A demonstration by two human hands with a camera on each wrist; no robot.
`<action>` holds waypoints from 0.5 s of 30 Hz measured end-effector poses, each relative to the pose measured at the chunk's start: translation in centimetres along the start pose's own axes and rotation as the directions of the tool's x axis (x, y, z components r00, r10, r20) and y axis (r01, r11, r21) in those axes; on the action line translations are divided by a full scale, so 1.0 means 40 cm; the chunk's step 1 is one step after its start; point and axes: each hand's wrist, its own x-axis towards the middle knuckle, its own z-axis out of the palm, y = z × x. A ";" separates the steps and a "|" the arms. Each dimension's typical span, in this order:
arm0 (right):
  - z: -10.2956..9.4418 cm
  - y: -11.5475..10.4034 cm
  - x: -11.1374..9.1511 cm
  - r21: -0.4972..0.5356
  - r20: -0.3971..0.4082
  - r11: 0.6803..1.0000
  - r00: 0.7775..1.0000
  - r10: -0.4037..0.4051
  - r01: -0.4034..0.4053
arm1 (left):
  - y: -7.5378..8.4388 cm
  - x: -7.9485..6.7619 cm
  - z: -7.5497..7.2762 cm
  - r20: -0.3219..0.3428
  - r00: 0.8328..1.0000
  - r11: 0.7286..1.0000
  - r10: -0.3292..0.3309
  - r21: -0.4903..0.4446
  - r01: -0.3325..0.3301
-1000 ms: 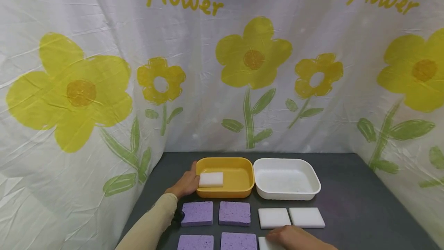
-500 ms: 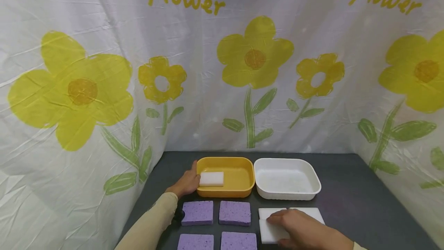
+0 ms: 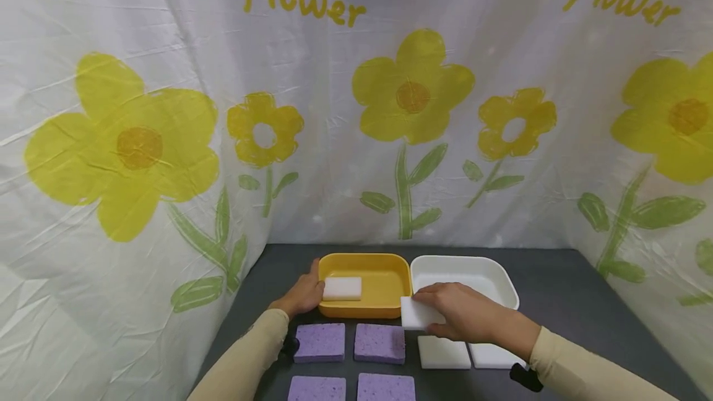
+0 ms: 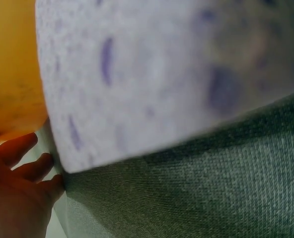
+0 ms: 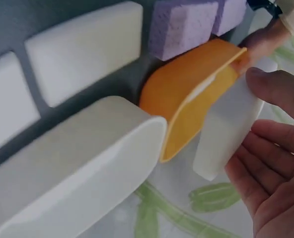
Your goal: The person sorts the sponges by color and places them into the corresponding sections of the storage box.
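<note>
At lower centre, the right hand (image 3: 465, 313) pinches 1 white block (image 3: 415, 315), apparently mid-transfer; next likely needs clearing the yellow tray (image 3: 362, 312); left hand (image 3: 302, 295) touches it, grip unclear.

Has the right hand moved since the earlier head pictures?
Yes: the right hand, holding a white block, has moved forward toward the white tray, whose near edge it now overlaps in the head view.

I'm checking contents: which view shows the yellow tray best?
The head view looks into the yellow tray, showing a white block inside. Right wrist shows the tray partly covered; left wrist, only a cropped part.
</note>
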 end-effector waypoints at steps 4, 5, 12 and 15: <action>0.002 0.010 0.053 -0.039 -0.006 0.998 0.999 -0.046 0.046 | 0.005 -0.003 0.001 0.005 1.000 1.000 -0.016 -0.010 0.016; 0.003 0.012 0.066 -0.050 -0.008 0.997 0.998 -0.056 0.056 | 0.006 -0.002 0.002 0.006 1.000 1.000 -0.021 -0.006 0.021; 0.004 0.025 0.158 -0.043 -0.008 0.996 0.997 -0.074 0.073 | 0.010 -0.004 -0.001 0.014 1.000 1.000 -0.028 -0.011 0.028; 0.011 0.035 0.200 -0.013 -0.001 0.998 0.998 -0.061 0.061 | 0.012 -0.005 -0.006 0.012 1.000 1.000 -0.026 -0.011 0.026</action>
